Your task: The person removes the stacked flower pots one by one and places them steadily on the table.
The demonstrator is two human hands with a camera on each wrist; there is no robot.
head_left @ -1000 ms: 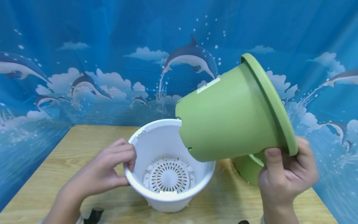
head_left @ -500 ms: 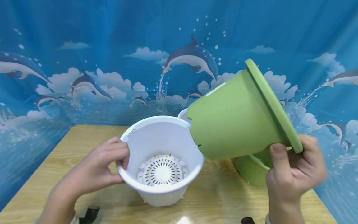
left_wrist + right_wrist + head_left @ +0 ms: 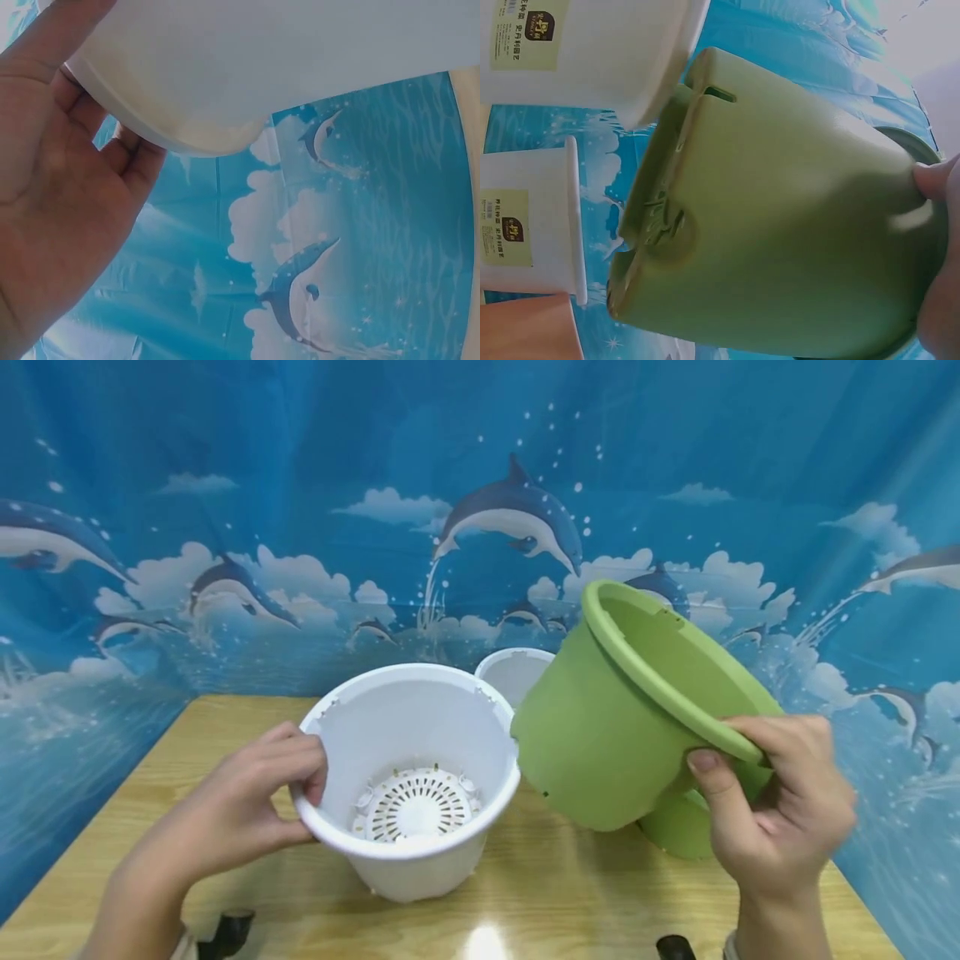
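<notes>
My left hand (image 3: 255, 785) grips the left rim of a white plastic pot (image 3: 416, 868), fingers inside and thumb outside. The pot's mouth faces up, and a slotted round grid shows at its bottom. My right hand (image 3: 783, 810) pinches the rim of a green plastic pot (image 3: 592, 743), thumb on the outer wall. The green pot hangs tilted, mouth toward the upper right, its base close beside the white rim. In the right wrist view, notches and a slot mark the green pot's base (image 3: 664, 202). The left wrist view shows the white wall (image 3: 247, 60) above the palm.
Behind stands a smaller white pot (image 3: 517, 672), labelled in the right wrist view. A second green pot (image 3: 678, 827) sits partly hidden on the wooden table (image 3: 525, 893). An orange pot (image 3: 525, 330) shows in the right wrist view. A dolphin-print curtain (image 3: 375, 568) hangs behind.
The white pot has moved left in my left hand. The green pot has come down and turned, so its mouth now shows, and the smaller white pot has come into view behind.
</notes>
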